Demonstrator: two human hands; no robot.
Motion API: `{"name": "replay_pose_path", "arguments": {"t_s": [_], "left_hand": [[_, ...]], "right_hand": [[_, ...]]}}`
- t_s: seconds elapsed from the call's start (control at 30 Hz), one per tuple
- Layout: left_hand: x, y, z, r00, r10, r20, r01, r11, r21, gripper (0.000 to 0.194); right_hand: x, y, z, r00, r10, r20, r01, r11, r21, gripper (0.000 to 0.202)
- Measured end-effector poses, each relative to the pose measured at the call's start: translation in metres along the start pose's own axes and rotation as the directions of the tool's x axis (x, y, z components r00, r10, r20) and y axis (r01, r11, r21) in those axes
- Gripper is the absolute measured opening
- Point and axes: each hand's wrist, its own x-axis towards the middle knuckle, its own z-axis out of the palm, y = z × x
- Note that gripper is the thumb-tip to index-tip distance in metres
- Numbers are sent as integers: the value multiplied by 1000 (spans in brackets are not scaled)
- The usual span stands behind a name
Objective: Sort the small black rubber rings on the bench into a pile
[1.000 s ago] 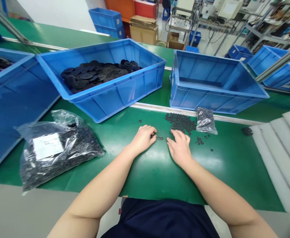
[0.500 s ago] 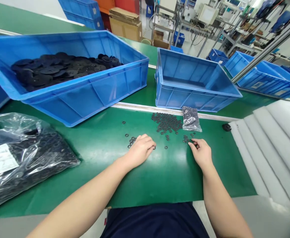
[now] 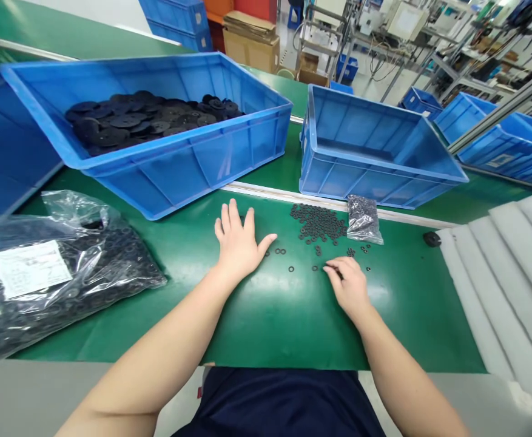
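Observation:
My left hand [image 3: 238,246] lies palm down on the green table, fingers spread, covering a few black rings; bits of them show at its edges. Two black rings [image 3: 280,251] touch or nearly touch right of its thumb, and another single ring [image 3: 291,269] lies nearer me. My right hand [image 3: 348,285] is closed in a pinch just beside a lone ring [image 3: 315,268]; whatever its fingertips hold is hidden. Beyond it sit a small cluster of tiny black parts [image 3: 350,252], a wide pile of black rings [image 3: 316,222] and a small clear bag of black parts [image 3: 364,218].
A blue bin [image 3: 188,164] of black discs stands at the back left, another blue bin [image 3: 384,176] right of it. A large plastic bag [image 3: 111,273] of black parts fills the left side. White foam sheets [image 3: 488,273] and a black round part [image 3: 432,239] are at right.
My left hand has gone from a curled grip on a ring to lying flat, farther forward and left. My right hand has moved left, away from the tiny parts, toward a lone ring.

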Motion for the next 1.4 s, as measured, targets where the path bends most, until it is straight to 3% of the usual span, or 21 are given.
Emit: {"name": "replay_pose_path", "arguments": {"t_s": [0.17, 0.67, 0.83, 0.93, 1.03, 1.17, 1.4], "left_hand": [[8, -10, 12, 985, -34, 171, 29, 999, 34, 91], [-3, -2, 18, 967, 155, 201, -146, 988, -58, 93], [-4, 1, 16, 966, 160, 205, -154, 987, -45, 92], [-3, 1, 15, 964, 155, 215, -149, 988, -44, 92], [-3, 0, 16, 966, 158, 206, -152, 987, -47, 91], [-4, -2, 20, 968, 169, 185, -165, 986, -39, 92], [-4, 0, 17, 965, 169, 199, -168, 986, -21, 87]], "right_hand": [[7, -15, 19, 993, -63, 97, 56, 996, 72, 18], [3, -10, 15, 993, -58, 101, 42, 988, 148, 15], [-6, -17, 11, 983, -120, 140, 133, 987, -86, 21], [-16, -30, 5, 960, -168, 223, 232, 926, -298, 26], [-24, -38, 3, 952, -167, 257, 261, 882, -393, 33], [-18, -34, 10, 966, -164, 200, 231, 895, -382, 29], [28, -1, 29, 995, -94, 32, 99, 942, -319, 27]]}}
